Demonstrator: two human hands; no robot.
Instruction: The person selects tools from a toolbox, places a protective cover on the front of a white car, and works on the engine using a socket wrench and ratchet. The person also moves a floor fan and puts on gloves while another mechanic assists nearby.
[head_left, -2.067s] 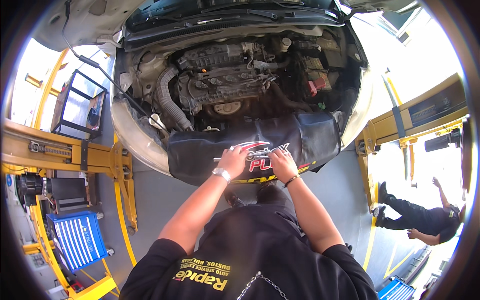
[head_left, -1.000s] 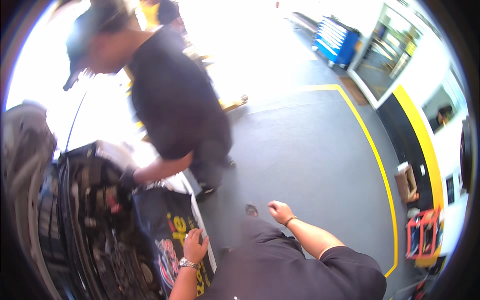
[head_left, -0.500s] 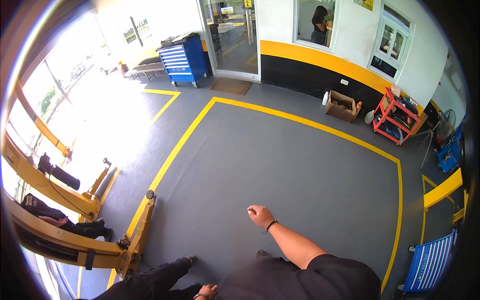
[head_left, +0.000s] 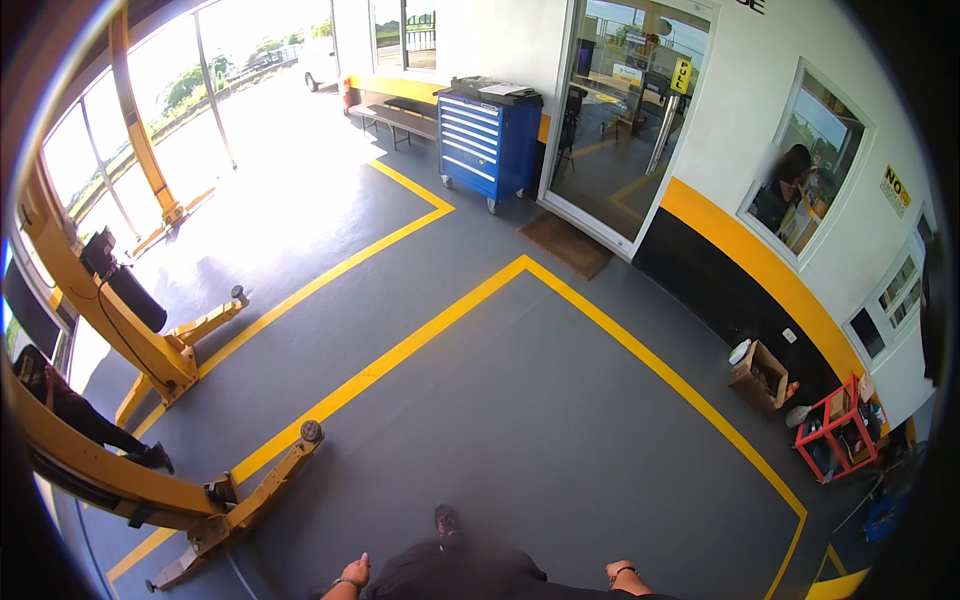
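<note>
My left hand (head_left: 355, 571) hangs at the lower edge beside my dark clothing, with a band on its wrist. It looks small and foreshortened, so the set of its fingers is unclear, and I see nothing held. Toward the right, my right hand (head_left: 619, 572) shows partly above the lower edge, a dark bracelet at its wrist. Its fingers look curled in, with no object visible in them. Neither hand touches anything around it. One dark shoe (head_left: 446, 518) stands on the grey floor (head_left: 480, 420) ahead of me.
Yellow car-lift arms (head_left: 265, 485) reach across the floor at left, near a person in dark clothes (head_left: 85, 412). A blue tool cabinet (head_left: 485, 150) stands by a glass door (head_left: 632, 110). Along the right wall are a cardboard box (head_left: 760, 378) and a red cart (head_left: 838, 432).
My view has turned left, so the cabinet and door sit further right. My right arm has swung down from ahead of me to the lower edge. My left hand shows further left.
</note>
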